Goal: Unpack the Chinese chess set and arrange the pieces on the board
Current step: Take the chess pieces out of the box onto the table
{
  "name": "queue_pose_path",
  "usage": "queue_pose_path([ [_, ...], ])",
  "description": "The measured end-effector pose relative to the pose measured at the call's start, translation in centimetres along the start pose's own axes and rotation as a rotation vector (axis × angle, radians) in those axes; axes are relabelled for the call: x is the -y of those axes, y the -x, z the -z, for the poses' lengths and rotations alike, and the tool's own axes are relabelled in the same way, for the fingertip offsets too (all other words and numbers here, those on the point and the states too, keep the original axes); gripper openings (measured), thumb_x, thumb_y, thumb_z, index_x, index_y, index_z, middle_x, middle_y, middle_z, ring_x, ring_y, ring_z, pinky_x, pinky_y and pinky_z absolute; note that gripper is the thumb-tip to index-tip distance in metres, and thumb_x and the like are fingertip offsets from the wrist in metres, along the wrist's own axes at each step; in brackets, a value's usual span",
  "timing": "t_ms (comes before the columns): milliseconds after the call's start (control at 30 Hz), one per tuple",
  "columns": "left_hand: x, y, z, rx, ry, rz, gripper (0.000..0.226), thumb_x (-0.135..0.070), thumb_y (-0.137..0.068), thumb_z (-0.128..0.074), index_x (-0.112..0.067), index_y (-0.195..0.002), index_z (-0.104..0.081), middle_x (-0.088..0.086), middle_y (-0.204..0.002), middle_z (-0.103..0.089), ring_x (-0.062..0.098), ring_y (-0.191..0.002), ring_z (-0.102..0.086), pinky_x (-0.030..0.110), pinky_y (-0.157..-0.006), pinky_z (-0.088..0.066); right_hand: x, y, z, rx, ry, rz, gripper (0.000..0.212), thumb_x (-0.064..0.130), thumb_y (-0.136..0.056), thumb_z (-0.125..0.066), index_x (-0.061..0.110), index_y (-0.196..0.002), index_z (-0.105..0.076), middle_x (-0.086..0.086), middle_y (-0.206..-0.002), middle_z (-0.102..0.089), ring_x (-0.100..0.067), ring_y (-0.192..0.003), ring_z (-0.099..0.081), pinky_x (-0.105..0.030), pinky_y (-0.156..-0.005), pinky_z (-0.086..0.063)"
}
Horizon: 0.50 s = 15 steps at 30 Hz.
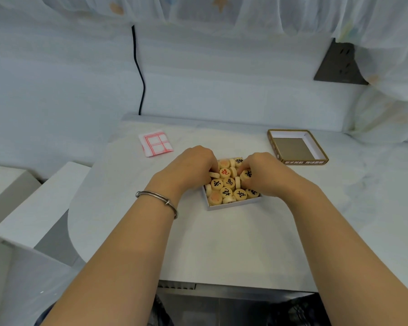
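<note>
As the white cardboard box (233, 204) needs emptying first, left hand (193, 168) and right hand (263, 176) clutch round cream wooden pieces (229, 183) inside.

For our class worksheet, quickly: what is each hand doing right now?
Left hand: fingers curled among the chess pieces in the box; grip cannot be told.
Right hand: fingers curled among the same pieces; grip cannot be told.

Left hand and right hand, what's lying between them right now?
Head view: round chess pieces, packed in the open white box, lie between the left hand and right hand.
</note>
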<state>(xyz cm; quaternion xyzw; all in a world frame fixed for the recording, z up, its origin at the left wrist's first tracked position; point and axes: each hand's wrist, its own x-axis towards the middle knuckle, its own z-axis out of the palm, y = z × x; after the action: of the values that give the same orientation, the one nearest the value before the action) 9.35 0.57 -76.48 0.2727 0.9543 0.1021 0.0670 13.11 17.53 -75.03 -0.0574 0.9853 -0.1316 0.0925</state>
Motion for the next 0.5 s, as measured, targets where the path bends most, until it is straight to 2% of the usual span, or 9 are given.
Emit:
queue_pose_path([
  [33, 0.1, 0.2, 0.1, 0.005, 0.026, 0.001, 0.020, -0.007, -0.082, -0.058, -0.013, -0.092, -0.074, 0.006, -0.088, -0.071, 0.020, -0.081, -0.061, 0.032, -0.072, -0.052, -0.1, 0.2, 0.0, -0.025, -0.034, 0.001, 0.023, 0.012, -0.084, -0.056, 0.016, -0.101, -0.070, -0.007, -0.093, -0.066, -0.011, -0.052, -0.048, -0.021, -0.047, -0.038],
  [100, 0.2, 0.5, 0.7, -0.015, 0.117, 0.017, 0.018, -0.013, -0.083, -0.064, -0.016, -0.096, -0.075, -0.001, -0.090, -0.071, 0.015, -0.082, -0.061, 0.026, -0.070, -0.052, -0.4, 0.4, 0.3, -0.099, -0.131, -0.012, 0.021, 0.014, -0.085, -0.057, 0.017, -0.102, -0.070, -0.002, -0.098, -0.065, -0.018, -0.068, -0.058, -0.025, -0.058, -0.045],
  [200, 0.4, 0.9, 2.1, -0.093, 0.291, 0.079, 0.021, -0.019, -0.080, -0.071, -0.020, -0.101, -0.074, -0.011, -0.086, -0.062, 0.005, -0.075, -0.053, 0.013, -0.061, -0.042, -0.7, 0.3, 1.1, -0.182, -0.223, -0.025, 0.022, 0.022, -0.085, -0.064, 0.021, -0.106, -0.068, 0.007, -0.105, -0.057, -0.011, -0.089, -0.051, -0.022, -0.068, -0.039],
  [233, 0.4, 1.0, 2.5, -0.103, 0.339, 0.094, 0.023, -0.020, -0.079, -0.073, -0.021, -0.101, -0.074, -0.012, -0.086, -0.062, 0.004, -0.074, -0.054, 0.013, -0.060, -0.042, -0.6, 0.3, 1.3, -0.176, -0.248, -0.021, 0.022, 0.023, -0.084, -0.066, 0.023, -0.106, -0.068, 0.008, -0.105, -0.056, -0.009, -0.088, -0.050, -0.022, -0.070, -0.038],
  [300, 0.3, 1.2, 2.8, -0.078, 0.373, 0.094, 0.026, -0.019, -0.077, -0.074, -0.023, -0.102, -0.073, -0.011, -0.090, -0.062, 0.004, -0.077, -0.055, 0.014, -0.059, -0.041, -0.3, 0.5, 1.3, -0.117, -0.273, -0.012, 0.020, 0.025, -0.082, -0.068, 0.025, -0.102, -0.069, 0.006, -0.103, -0.059, -0.010, -0.082, -0.055, -0.021, -0.063, -0.041],
  [367, -0.2, 1.3, 2.5, -0.017, 0.320, 0.067, 0.029, -0.019, -0.077, -0.074, -0.023, -0.106, -0.072, -0.009, -0.093, -0.060, 0.006, -0.081, -0.054, 0.013, -0.060, -0.039, 0.2, 0.9, 1.1, -0.060, -0.230, -0.012, 0.020, 0.024, -0.082, -0.068, 0.025, -0.101, -0.070, 0.003, -0.097, -0.061, -0.016, -0.079, -0.061, -0.021, -0.058, -0.045],
  [400, -0.5, 1.3, 2.1, 0.010, 0.281, 0.049, 0.030, -0.019, -0.078, -0.073, -0.022, -0.108, -0.071, -0.007, -0.095, -0.062, 0.006, -0.082, -0.054, 0.014, -0.062, -0.040, 0.4, 1.0, 0.9, -0.050, -0.192, -0.011, 0.020, 0.023, -0.082, -0.067, 0.024, -0.103, -0.069, 0.002, -0.095, -0.061, -0.019, -0.080, -0.062, -0.023, -0.060, -0.046],
  [500, -1.0, 1.1, 1.2, 0.039, 0.184, 0.015, 0.030, -0.019, -0.082, -0.069, -0.021, -0.111, -0.069, -0.002, -0.106, -0.066, 0.010, -0.085, -0.056, 0.020, -0.071, -0.046, 0.7, 1.0, 0.4, -0.085, -0.136, 0.001, 0.022, 0.020, -0.085, -0.063, 0.020, -0.106, -0.068, 0.004, -0.098, -0.058, -0.021, -0.082, -0.060, -0.020, -0.060, -0.044],
])
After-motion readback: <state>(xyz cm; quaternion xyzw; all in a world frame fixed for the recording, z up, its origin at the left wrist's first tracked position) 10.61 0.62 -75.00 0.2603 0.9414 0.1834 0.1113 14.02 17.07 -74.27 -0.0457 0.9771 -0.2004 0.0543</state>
